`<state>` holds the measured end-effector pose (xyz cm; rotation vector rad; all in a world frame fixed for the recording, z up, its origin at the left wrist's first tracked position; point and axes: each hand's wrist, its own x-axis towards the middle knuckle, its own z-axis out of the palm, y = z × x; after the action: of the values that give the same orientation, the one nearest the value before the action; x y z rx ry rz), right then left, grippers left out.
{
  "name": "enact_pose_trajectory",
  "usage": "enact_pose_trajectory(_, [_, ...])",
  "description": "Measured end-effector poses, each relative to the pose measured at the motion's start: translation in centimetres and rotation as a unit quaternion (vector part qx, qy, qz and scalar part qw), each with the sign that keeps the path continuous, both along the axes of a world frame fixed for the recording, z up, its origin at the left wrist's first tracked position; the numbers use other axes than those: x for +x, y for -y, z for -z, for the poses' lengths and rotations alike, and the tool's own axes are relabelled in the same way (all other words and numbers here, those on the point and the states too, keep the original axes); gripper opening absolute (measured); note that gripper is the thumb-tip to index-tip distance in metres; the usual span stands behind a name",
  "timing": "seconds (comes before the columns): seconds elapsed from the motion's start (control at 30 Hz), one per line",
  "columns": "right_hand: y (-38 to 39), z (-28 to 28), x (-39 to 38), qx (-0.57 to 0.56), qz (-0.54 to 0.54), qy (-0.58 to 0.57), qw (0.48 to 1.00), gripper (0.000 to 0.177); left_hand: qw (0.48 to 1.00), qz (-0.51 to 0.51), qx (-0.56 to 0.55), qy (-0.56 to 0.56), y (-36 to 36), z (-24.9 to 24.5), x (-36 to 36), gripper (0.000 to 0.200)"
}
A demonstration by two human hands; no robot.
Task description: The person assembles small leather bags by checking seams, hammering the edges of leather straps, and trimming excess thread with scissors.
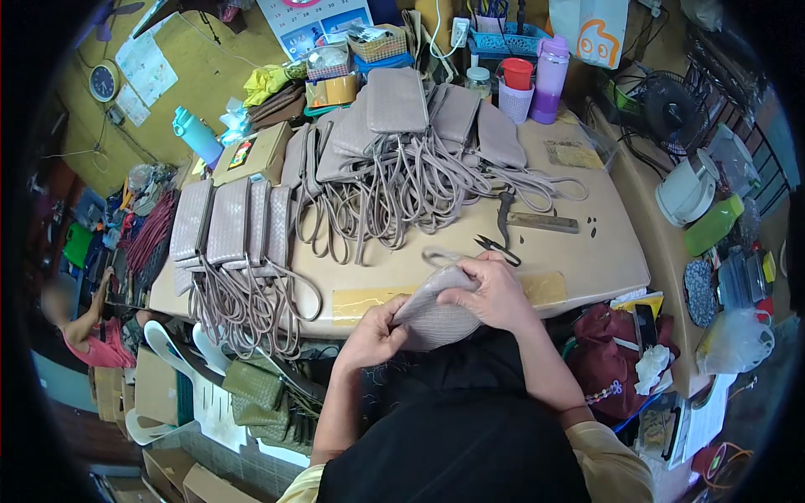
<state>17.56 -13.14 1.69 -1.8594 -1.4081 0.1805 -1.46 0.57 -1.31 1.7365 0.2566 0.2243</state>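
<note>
Between my two hands, over the table's front edge, is a grey-mauve woven pouch (433,317), bent and tilted. My left hand (376,337) grips its left edge, thumb on the near face. The pouch's upper right side is pinched in my right hand (495,292), whose thumb presses on the surface. A loop of strap (438,254) shows just beyond the pouch. Black thread snips (498,250) lie past my right hand, beside a hammer-like tool (541,222) with a dark head and wooden handle.
Similar pouches with looped straps are heaped at the table's back (397,101) and left (228,222). A purple bottle (549,80) and cups stand behind. Green woven pouches (256,390) rest on a white chair (214,407). A maroon bag (599,356) sits at right. Another person (96,335) is far left.
</note>
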Motion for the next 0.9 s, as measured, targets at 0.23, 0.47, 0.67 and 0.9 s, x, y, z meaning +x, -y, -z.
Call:
enact_pose_trajectory(0.23, [-0.6, 0.7, -1.3, 0.087, -0.066, -0.188, 0.976, 0.022, 0.949, -0.196, 0.204, 0.140, 1.7, -0.6, 3.8, 0.012])
enact_pose_trajectory(0.47, [-0.5, -0.1, -1.2, 0.066, -0.045, -0.173, 0.982, 0.021, 0.932, -0.222, 0.242, 0.151, 2.7, -1.1, 4.7, 0.012])
enact_pose_trajectory(0.67, [-1.1, 1.7, -1.7, 0.090, -0.023, -0.187, 0.978, 0.027, 0.934, -0.203, 0.263, 0.130, 2.9, -2.3, 4.1, 0.012])
enact_pose_trajectory(0.9, [-0.4, 5.1, 2.1, 0.234, 0.122, -0.463, 0.846, 0.034, 0.987, -0.127, -0.075, -0.060, -1.1, -3.8, -0.3, 0.027])
